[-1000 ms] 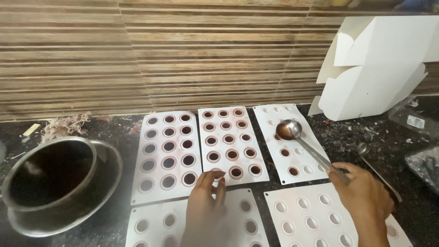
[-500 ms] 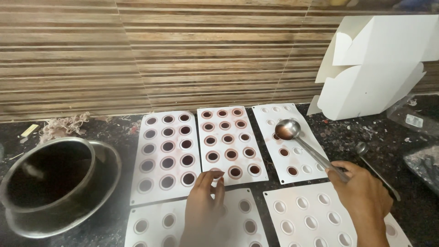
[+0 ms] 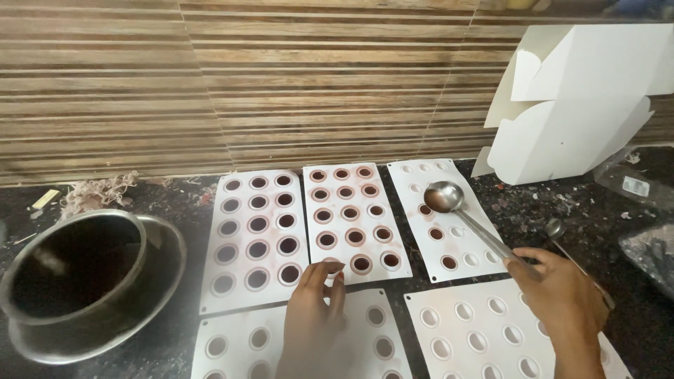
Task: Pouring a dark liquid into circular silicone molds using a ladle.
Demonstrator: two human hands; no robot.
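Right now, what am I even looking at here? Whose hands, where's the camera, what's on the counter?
There is no machine: a person works with two bare hands, and the one camera sits on their head, looking down at a dark speckled counter in front of a striped wooden wall.

On the counter lie white moulds with round hollows. The left mould and the middle mould are filled with something dark brown; the right mould is only partly filled. Two more moulds nearer the person look unfilled. A metal pot stands at the left, a white cardboard box at the back right.

The right hand holds a metal ladle over the right mould. The left hand has its fingers at the middle mould's near edge.
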